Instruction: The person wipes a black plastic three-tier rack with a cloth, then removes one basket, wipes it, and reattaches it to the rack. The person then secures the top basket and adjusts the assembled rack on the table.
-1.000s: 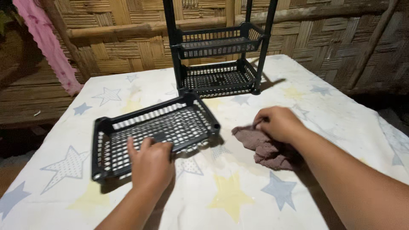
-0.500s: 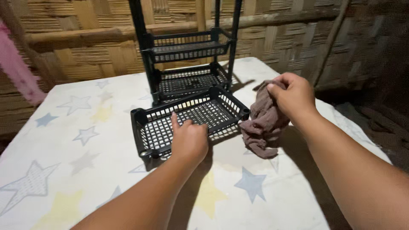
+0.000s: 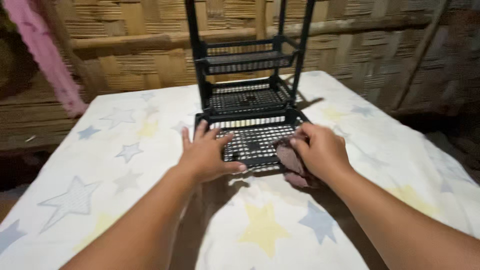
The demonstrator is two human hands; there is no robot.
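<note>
Head view, looking down at a table (image 3: 150,235) covered in a white cloth with blue, grey and yellow stars.

Left hand (image 3: 206,155): palm down, fingers (image 3: 200,131) spread wide, resting on the near left corner of a loose black mesh tray (image 3: 255,137). Thumb lies along the tray's front rim. Flat press, not a closed grip.

Right hand (image 3: 322,152): at the tray's near right corner, fingers curled tight around a dark brownish-maroon rag (image 3: 290,162). The rag is bunched; part lies against the tray's front right edge, part hangs onto the cloth at 6 o'clock from the hand.

The tray sits flat on the table at centre frame, long side facing the person. Its far edge is touching or just short of the rack base; cannot tell which.

Black rack (image 3: 247,75): at 12 o'clock from the tray, upright, four posts, two mesh shelves fitted, one low and one mid-height. Posts run out of frame at the top.

Surroundings: woven bamboo wall (image 3: 135,50) behind the table. A pink fabric strip (image 3: 47,55) hangs at 10 o'clock, blurred. Right side beyond the table edge is dark, detail unreadable.

Both forearms enter from the bottom edge, converging on the tray.
</note>
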